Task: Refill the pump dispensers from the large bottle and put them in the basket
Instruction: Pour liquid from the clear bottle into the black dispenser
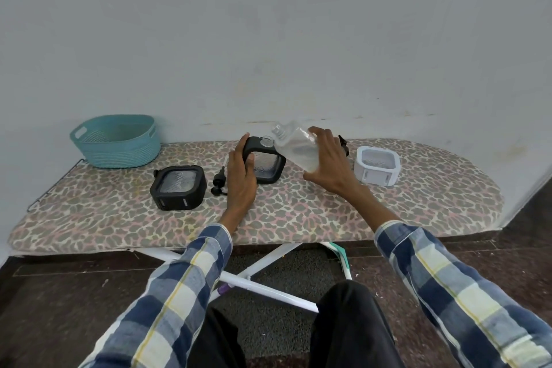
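item 1: ironing board (418, 203), leopard-print cover, set against a pale wall; it carries everything listed here.

item 2: teal basket (89, 146), far left end of the board, upright; we see nothing inside it.

item 3: black dispenser (178, 188), square body with a clear window, left of centre, standing apart from the other items.

item 4: black pump head (219, 182), lying loose on the cover between the two black dispensers.

item 5: second black dispenser (268, 164), centre of the board, its neck open at the top. our left hand (242, 176) is wrapped around its left side, fingers curled over the top edge and thumb on the near face.

item 6: large bottle (294, 146), clear, uncapped, tilted so its threaded mouth points up and left, just above the open neck of the centre dispenser. a little pale liquid sits at its lower end. our right hand (328, 164) holds it from the right, fingers spread along its side and base.

item 7: white dispenser (377, 170), right of the right hand, well apart from the basket.

item 8: a dark object partly hidden behind the right hand; we cannot tell what it is.

item 9: plaid sleeves (448, 284) on both our forearms.
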The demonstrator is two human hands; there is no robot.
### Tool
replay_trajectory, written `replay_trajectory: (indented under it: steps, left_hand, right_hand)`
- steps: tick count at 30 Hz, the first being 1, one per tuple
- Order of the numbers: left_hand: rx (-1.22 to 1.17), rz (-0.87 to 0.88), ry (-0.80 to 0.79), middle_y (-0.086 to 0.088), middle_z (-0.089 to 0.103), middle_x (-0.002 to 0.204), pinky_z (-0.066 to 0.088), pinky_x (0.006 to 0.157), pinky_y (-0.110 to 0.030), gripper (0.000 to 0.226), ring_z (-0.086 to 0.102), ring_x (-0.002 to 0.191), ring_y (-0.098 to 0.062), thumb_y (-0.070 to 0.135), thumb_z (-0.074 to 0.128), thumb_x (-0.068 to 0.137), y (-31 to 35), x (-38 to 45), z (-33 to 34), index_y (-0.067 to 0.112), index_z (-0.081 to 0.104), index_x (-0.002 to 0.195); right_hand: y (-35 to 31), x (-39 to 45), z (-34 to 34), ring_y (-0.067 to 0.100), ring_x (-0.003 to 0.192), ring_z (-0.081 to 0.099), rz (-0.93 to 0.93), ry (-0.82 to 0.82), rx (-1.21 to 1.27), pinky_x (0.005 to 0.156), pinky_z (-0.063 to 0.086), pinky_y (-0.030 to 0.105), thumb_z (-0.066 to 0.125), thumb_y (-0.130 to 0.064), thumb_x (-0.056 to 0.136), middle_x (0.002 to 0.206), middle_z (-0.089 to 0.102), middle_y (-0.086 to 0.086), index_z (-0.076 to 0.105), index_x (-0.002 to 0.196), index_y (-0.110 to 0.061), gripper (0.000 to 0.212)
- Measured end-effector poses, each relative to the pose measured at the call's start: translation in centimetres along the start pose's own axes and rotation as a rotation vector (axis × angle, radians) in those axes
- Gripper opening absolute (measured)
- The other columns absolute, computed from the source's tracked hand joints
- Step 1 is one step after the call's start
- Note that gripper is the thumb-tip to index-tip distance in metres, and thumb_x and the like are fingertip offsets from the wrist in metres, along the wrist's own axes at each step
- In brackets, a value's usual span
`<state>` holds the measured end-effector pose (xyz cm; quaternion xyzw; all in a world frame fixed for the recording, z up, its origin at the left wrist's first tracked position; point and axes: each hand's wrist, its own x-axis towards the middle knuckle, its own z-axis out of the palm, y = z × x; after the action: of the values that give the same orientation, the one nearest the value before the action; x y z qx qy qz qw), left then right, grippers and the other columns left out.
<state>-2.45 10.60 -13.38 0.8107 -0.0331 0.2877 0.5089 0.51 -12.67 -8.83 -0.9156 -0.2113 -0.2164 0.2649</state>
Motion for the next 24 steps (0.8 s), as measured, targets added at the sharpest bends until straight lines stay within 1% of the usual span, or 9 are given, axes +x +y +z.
replay_trajectory:
  steps: [2, 4, 6, 11, 14, 16, 19, 21, 24]
  left_hand:
    - [-0.013, 0.004, 0.016, 0.015, 0.04, 0.15, 0.035, 0.116, -0.033, 0.056, 0.043, 0.14, -0.008, 0.056, 0.029, 0.111, -0.4, 0.1, 0.1, 0.04, 0.032, 0.165]
    - [-0.019, 0.002, 0.02, 0.013, 0.042, 0.147, 0.039, 0.116, -0.038, 0.051, 0.045, 0.138, -0.013, 0.049, 0.03, 0.114, -0.7, 0.3, 0.3, 0.041, 0.033, 0.164]
    - [-0.025, -0.007, 0.023, 0.012, 0.042, 0.145, 0.04, 0.115, -0.04, 0.048, 0.046, 0.136, -0.013, 0.039, 0.033, 0.116, -0.9, 0.3, 0.3, 0.04, 0.033, 0.164]
    - [-0.051, 0.017, 0.026, 0.013, 0.044, 0.15, 0.037, 0.116, -0.037, 0.062, 0.045, 0.14, -0.012, 0.062, 0.028, 0.105, -0.4, 0.1, 0.1, 0.044, 0.032, 0.164]
    - [-0.05, 0.03, 0.019, 0.009, 0.044, 0.163, 0.039, 0.122, -0.044, 0.056, 0.045, 0.149, -0.016, 0.064, 0.035, 0.11, -1.0, 0.3, 0.3, 0.048, 0.029, 0.163]
    - [-0.069, -0.002, 0.025, 0.005, 0.053, 0.155, 0.05, 0.114, -0.051, 0.048, 0.055, 0.139, -0.017, 0.062, 0.041, 0.11, -1.3, 0.4, 0.3, 0.047, 0.033, 0.155]
    - [-0.096, -0.009, 0.041, 0.006, 0.061, 0.134, 0.057, 0.098, -0.052, 0.03, 0.063, 0.119, -0.008, 0.05, 0.048, 0.112, -0.6, 0.2, 0.1, 0.046, 0.035, 0.139]
    - [-0.095, 0.015, 0.04, 0.008, 0.061, 0.13, 0.058, 0.096, -0.048, 0.029, 0.063, 0.115, -0.003, 0.048, 0.049, 0.112, -0.3, 0.0, -0.1, 0.045, 0.035, 0.138]
    - [-0.074, 0.047, 0.025, 0.007, 0.06, 0.133, 0.058, 0.098, -0.043, 0.032, 0.063, 0.118, -0.004, 0.049, 0.048, 0.113, -0.2, 0.0, -0.1, 0.039, 0.038, 0.141]
  right_hand:
    - [0.2, 0.2, -0.6, 0.029, 0.11, 0.046, -0.023, -0.025, -0.049, 0.093, 0.049, 0.05, 0.089, -0.024, 0.061, 0.133, 0.043, 0.004, 0.034, 0.148, -0.024, 0.103]
    - [0.5, 0.4, -1.1, 0.029, 0.108, 0.046, -0.027, -0.045, -0.084, 0.093, 0.048, 0.049, 0.088, -0.024, 0.061, 0.131, 0.043, 0.004, 0.033, 0.149, -0.025, 0.105]
    - [0.8, 0.6, -1.5, 0.029, 0.109, 0.046, -0.023, -0.064, -0.119, 0.093, 0.048, 0.048, 0.088, -0.025, 0.061, 0.131, 0.043, 0.005, 0.032, 0.151, -0.026, 0.106]
    - [1.5, 0.6, -2.2, 0.028, 0.112, 0.046, -0.009, -0.098, -0.215, 0.095, 0.046, 0.047, 0.088, -0.023, 0.062, 0.132, 0.046, 0.004, 0.031, 0.153, -0.027, 0.107]
    - [1.7, 0.6, -2.4, 0.029, 0.112, 0.046, -0.004, -0.105, -0.238, 0.095, 0.046, 0.049, 0.087, -0.023, 0.061, 0.131, 0.047, 0.004, 0.031, 0.152, -0.028, 0.107]
    - [1.8, 0.5, -2.5, 0.028, 0.112, 0.046, -0.006, -0.105, -0.249, 0.095, 0.046, 0.049, 0.087, -0.023, 0.061, 0.132, 0.047, 0.003, 0.032, 0.152, -0.028, 0.107]
    - [1.9, 0.5, -2.7, 0.028, 0.111, 0.046, -0.014, -0.104, -0.26, 0.094, 0.046, 0.048, 0.087, -0.022, 0.06, 0.131, 0.047, 0.002, 0.032, 0.152, -0.028, 0.107]
    - [2.0, 0.5, -2.7, 0.027, 0.11, 0.045, -0.02, -0.102, -0.266, 0.094, 0.046, 0.047, 0.088, -0.021, 0.06, 0.131, 0.046, 0.002, 0.033, 0.151, -0.028, 0.107]
    - [2.0, 0.5, -2.9, 0.027, 0.11, 0.046, -0.019, -0.094, -0.275, 0.094, 0.045, 0.047, 0.089, -0.022, 0.06, 0.131, 0.046, 0.002, 0.033, 0.151, -0.028, 0.107]
